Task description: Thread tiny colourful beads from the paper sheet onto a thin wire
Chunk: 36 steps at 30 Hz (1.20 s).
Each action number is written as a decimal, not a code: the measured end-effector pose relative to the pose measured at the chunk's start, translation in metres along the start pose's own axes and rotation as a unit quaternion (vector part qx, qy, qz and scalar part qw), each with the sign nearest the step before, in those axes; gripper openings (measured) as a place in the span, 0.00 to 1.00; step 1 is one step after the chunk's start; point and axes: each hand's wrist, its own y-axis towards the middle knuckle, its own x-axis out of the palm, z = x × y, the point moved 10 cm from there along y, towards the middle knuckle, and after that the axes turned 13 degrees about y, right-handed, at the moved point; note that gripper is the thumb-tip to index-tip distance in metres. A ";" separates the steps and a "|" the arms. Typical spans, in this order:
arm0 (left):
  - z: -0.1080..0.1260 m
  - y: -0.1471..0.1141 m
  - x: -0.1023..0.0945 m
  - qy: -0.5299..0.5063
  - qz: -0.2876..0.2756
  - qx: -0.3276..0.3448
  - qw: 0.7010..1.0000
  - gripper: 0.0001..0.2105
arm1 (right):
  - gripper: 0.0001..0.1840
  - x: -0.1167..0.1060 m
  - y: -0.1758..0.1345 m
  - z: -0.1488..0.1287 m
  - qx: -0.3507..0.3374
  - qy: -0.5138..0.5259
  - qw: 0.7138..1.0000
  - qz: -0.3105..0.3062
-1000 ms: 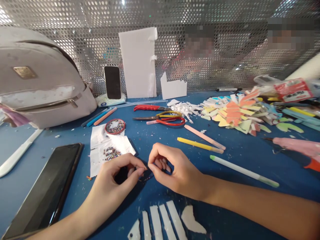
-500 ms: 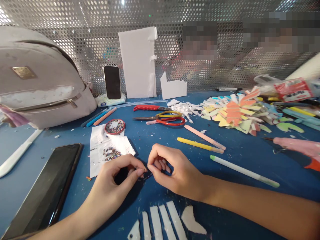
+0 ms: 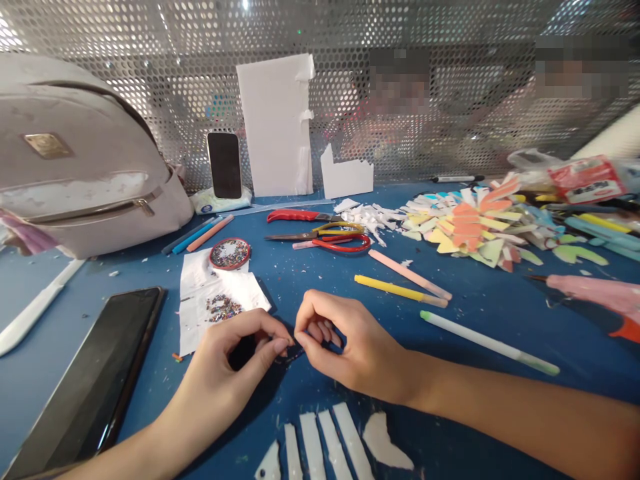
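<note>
My left hand (image 3: 227,367) is closed in a pinch, thumb against forefinger. Facing it, my right hand (image 3: 353,343) pinches too, its fingertips almost touching the left ones. Whatever they hold is too small to make out; a thin dark strand with tiny specks seems to hang just below the fingertips. Behind my left hand, small multicoloured beads (image 3: 223,307) lie on a white paper (image 3: 193,307), and a round red-rimmed dish (image 3: 230,254) of beads rests at its top. Nearer me are white cut strips (image 3: 313,443), a pointed piece with a hole (image 3: 270,461) and a tail-shaped piece (image 3: 386,441).
Left: a large phone (image 3: 90,380), a white knife-shaped tool (image 3: 37,310) and a backpack (image 3: 85,160). Scissors (image 3: 320,235) and a red-handled cutter (image 3: 295,215) lie ahead. Right: several markers (image 3: 487,341), paper scraps (image 3: 470,223) and a pink glue gun (image 3: 590,293). A perforated metal screen (image 3: 195,73) stands behind.
My right hand has shifted very slightly downward. Both pinches stay nearly still, and the things on the table have not moved.
</note>
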 end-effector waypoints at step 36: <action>-0.001 0.000 0.002 0.011 -0.007 0.014 1.000 0.08 | 0.05 0.002 0.000 -0.001 -0.001 0.008 1.000 -0.010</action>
